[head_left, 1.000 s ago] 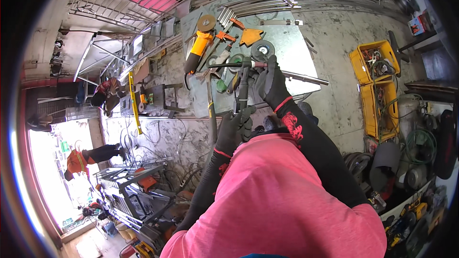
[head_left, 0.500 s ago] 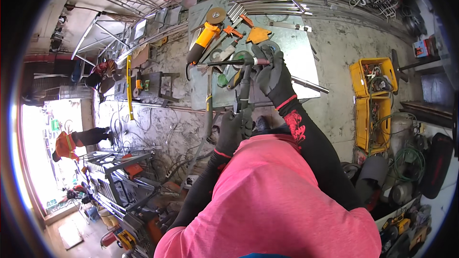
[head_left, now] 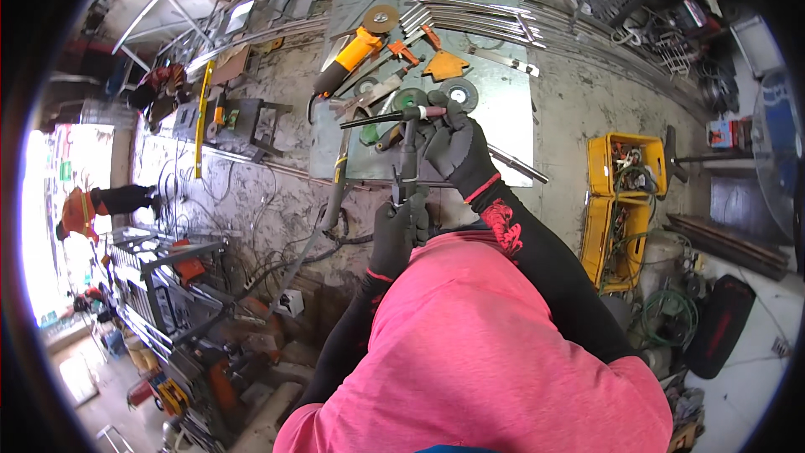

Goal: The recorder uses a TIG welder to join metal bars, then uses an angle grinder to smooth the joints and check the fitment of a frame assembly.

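Note:
My right hand (head_left: 457,147), in a black glove, grips the head of a welding torch (head_left: 408,164) whose pink cap points right and whose dark rod sticks out to the left. My left hand (head_left: 396,235), also gloved in black, is closed around the lower end of the torch's handle. Both hands hover over the near edge of a green metal plate (head_left: 503,113) lying on the concrete floor. My pink shirt hides whatever lies below my arms.
On the plate lie a yellow angle grinder (head_left: 356,52), orange clamps (head_left: 408,52), an orange triangle (head_left: 444,65) and grinding discs (head_left: 459,94). Yellow crates (head_left: 625,169) stand to the right. A yellow level (head_left: 201,117), cables and metal racks lie to the left, near a person in orange (head_left: 80,211).
Both hands keep their hold on the torch. The view has tilted, so the plate and tools sit lower in the picture, and the right hand has shifted slightly along the torch head.

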Tool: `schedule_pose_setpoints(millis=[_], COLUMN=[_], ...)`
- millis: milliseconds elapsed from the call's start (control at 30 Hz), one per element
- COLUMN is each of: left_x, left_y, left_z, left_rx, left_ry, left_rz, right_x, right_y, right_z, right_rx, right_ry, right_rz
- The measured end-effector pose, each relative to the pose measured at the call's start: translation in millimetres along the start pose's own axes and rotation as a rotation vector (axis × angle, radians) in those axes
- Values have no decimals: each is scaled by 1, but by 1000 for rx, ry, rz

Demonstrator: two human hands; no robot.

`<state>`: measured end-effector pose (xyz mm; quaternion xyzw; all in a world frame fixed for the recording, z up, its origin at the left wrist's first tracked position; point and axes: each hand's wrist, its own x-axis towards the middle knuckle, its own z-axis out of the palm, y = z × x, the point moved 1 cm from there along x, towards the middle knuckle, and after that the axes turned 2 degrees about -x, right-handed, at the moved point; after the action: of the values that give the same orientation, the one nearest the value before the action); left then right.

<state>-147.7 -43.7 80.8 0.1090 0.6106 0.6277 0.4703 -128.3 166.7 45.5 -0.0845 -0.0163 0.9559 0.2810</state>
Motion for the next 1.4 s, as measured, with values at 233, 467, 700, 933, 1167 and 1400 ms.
schedule_pose_setpoints(millis=[233, 467, 700, 933, 1167, 1400], left_x=[-8, -4, 1, -35, -65, -67], left_y=[-7, -30, -34, -12, -10, -10], left_z=[12, 3, 22, -16, 7, 30], left_rx=[-302, -265, 220, 502, 586, -314], left_ry=[89, 97, 185, 164, 388, 293], left_rz=[40, 176, 194, 202, 184, -2], right_x=[17, 5, -3, -49, -73, -65], right_y=[0, -6, -14, 24, 36, 31], right_z=[20, 41, 50, 8, 35, 28], right_rx=[-54, 63, 58, -66, -518, -347], right_ry=[-109, -58, -356, -117, 163, 31], right_rz=[102, 229, 310, 542, 538, 466])
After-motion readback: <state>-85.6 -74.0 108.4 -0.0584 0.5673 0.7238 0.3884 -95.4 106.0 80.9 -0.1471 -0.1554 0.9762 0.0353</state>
